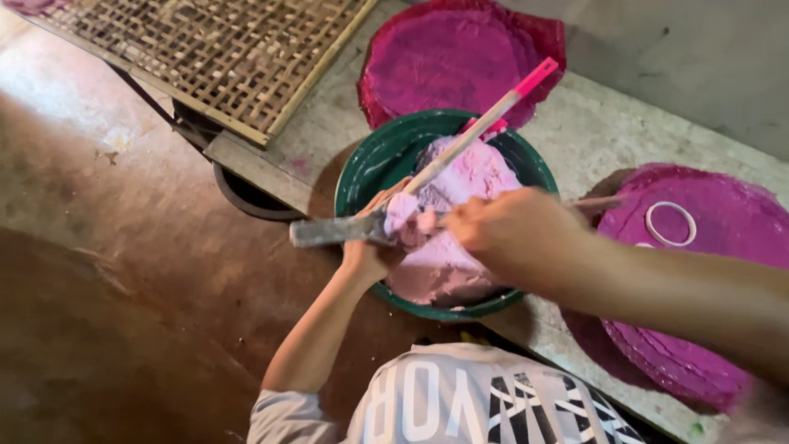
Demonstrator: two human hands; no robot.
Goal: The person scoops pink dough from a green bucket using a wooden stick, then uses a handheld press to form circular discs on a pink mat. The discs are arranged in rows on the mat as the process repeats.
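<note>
A green bowl on the concrete counter holds a large mound of pale pink dough. Over its near rim my left hand is closed around a flat grey spatula whose blade juts to the left. A long pale stick with a pink end slants up and right from that hand. A small lump of pink dough sits on the tool between my hands. My right hand reaches in from the right, fingers pinched on a thin stick and touching the lump.
Two round magenta cloth-covered discs lie on the counter: one behind the bowl, one at the right with a white ring on it. A woven bamboo rack fills the top left. A dark basin sits below the counter edge.
</note>
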